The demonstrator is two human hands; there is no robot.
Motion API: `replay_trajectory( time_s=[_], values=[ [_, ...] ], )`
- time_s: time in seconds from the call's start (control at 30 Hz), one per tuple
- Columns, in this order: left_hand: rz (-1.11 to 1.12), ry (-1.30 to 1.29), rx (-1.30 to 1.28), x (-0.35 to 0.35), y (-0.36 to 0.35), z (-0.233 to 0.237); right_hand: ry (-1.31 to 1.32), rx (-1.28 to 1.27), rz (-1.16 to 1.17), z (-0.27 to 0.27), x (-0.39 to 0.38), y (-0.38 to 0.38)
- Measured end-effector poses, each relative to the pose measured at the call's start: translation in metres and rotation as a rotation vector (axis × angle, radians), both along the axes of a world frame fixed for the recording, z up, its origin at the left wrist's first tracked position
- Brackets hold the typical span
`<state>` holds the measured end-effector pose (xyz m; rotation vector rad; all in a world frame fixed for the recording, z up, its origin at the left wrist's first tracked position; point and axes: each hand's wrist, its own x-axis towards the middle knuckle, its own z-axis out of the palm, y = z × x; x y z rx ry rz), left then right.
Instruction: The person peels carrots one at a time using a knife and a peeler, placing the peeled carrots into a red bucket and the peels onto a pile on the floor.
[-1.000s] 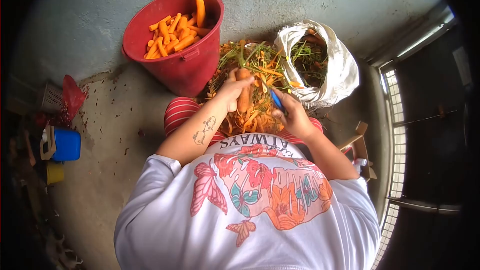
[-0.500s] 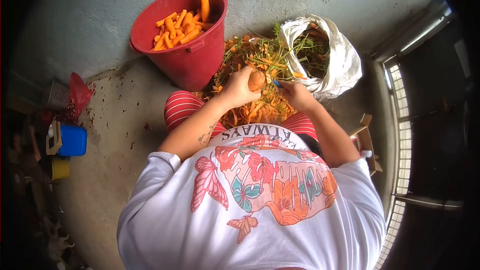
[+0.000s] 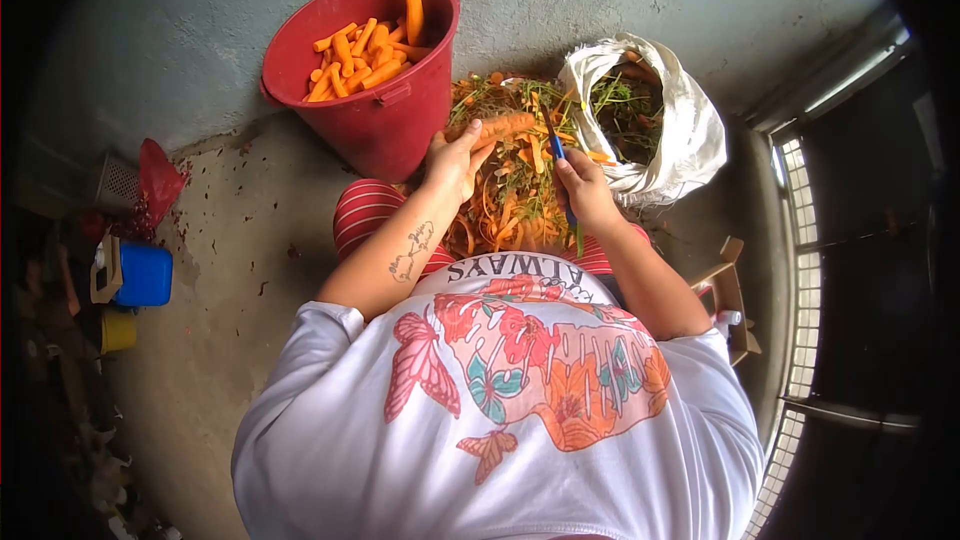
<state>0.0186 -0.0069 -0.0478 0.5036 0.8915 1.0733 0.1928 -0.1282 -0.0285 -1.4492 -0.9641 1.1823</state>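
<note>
My left hand is closed around the thick end of a carrot, which still has its darker skin and points right. In my right hand is a knife with a blue handle, its thin blade up by the carrot's tip. Below both hands lies a heap of orange peelings mixed with green stems. Behind my left hand stands a red bucket holding peeled carrots, one of them upright against the rim. An open white sack with green tops inside stands beyond my right hand.
A grey wall rises behind the bucket and sack. On the left are a blue container, a yellow one and a red bag. An open cardboard box sits by the door at right. Scraps dot the concrete floor.
My hands have moved apart. The carrot, end-on before, now lies sideways in full view. The knife has come up with its blade pointing away from me.
</note>
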Motion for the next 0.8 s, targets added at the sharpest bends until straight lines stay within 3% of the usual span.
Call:
replay_trajectory(
  time_s=[0.13, 0.23, 0.33, 0.43, 0.6, 0.73, 0.8],
  values=[
    [-0.002, -0.023, 0.054, 0.005, -0.005, 0.002, 0.044, 0.039, 0.012, 0.012, -0.012, 0.0],
    [-0.058, 0.003, 0.147, 0.005, -0.006, 0.007, -0.245, 0.158, -0.018, -0.006, -0.009, 0.006],
    [-0.053, 0.041, 0.263, 0.007, -0.01, 0.011, -0.264, 0.124, -0.078, -0.006, -0.007, 0.003],
    [-0.076, 0.034, 0.367, 0.005, -0.012, 0.018, -0.061, 0.154, -0.108, -0.001, -0.01, 0.001],
    [-0.062, -0.006, 0.431, 0.006, -0.016, 0.024, -0.216, 0.216, -0.126, 0.007, -0.015, 0.002],
    [-0.047, -0.218, 0.452, 0.002, -0.012, 0.032, -0.218, 0.198, -0.096, 0.006, -0.013, 0.006],
    [-0.031, -0.412, 0.401, 0.002, -0.002, 0.043, -0.264, 0.023, -0.033, -0.038, 0.003, 0.012]
  ],
)
